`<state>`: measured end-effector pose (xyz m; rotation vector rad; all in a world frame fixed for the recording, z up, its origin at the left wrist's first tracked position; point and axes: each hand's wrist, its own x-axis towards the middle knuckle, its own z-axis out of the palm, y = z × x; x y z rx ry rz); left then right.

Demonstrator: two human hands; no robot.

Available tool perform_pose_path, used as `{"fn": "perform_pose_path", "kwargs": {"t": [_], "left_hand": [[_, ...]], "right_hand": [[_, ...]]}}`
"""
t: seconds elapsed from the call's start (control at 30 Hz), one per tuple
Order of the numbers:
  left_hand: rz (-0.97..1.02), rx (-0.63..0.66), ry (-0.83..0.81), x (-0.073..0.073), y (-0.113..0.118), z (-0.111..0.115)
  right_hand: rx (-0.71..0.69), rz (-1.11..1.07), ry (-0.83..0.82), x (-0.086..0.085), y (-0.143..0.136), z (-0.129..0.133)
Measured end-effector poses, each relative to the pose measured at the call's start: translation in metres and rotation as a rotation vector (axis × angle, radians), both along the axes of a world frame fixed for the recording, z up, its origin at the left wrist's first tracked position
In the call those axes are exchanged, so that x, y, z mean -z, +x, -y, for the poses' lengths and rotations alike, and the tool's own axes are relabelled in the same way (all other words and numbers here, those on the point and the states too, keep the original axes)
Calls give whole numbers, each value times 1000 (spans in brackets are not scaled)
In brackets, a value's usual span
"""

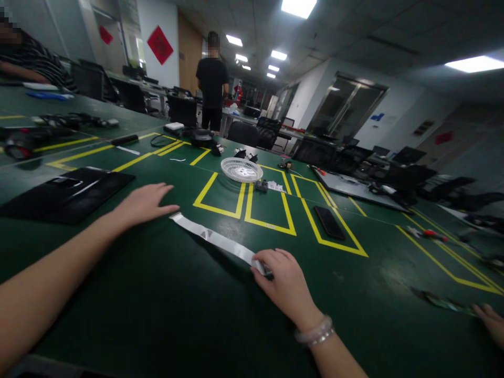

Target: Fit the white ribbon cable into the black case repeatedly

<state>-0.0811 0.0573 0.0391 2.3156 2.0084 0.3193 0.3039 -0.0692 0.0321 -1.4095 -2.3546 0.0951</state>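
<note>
A white flat ribbon cable [212,239] with a dark connector at its left end stretches across the green table in front of me. My right hand [281,278] pinches the cable's right end between thumb and fingers, covering part of that end. To the left, my left hand [142,203] is open, its fingers stretched out and its thumb close to the cable's left end. Whether the thumb touches the connector I cannot tell. A flat black panel [66,191] lies beside my left forearm.
Yellow tape outlines mark the green table [157,315]. Beyond the cable sit a white round grille [241,170] and a black phone [329,222]. At the right edge, another person's hand [490,317] is at a thin green strip-like piece [444,302]. Another person [212,84] stands farther back.
</note>
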Motion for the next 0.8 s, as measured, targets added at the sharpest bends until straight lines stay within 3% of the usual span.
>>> {"fn": "perform_pose_path", "kwargs": {"t": [0.1,0.17,0.27,0.43,0.57,0.7,0.8], "left_hand": [[-89,-327,-9,2,-69,-15],[-85,-529,-155,6,-105,-17],[-53,-645,-220,12,-133,-17],[-63,-647,-181,14,-129,-17],[-84,-637,-205,8,-122,-15],[-130,-425,-184,4,-107,-17],[-140,-193,-160,8,-75,-22]], "right_hand": [[21,6,24,-2,-1,0],[22,5,30,-3,-2,0],[34,-18,27,-3,-3,1],[170,-214,7,1,3,-2],[283,-674,-160,4,9,-12],[374,-1107,-289,3,11,-20],[433,-1279,-317,1,11,-21]]}}
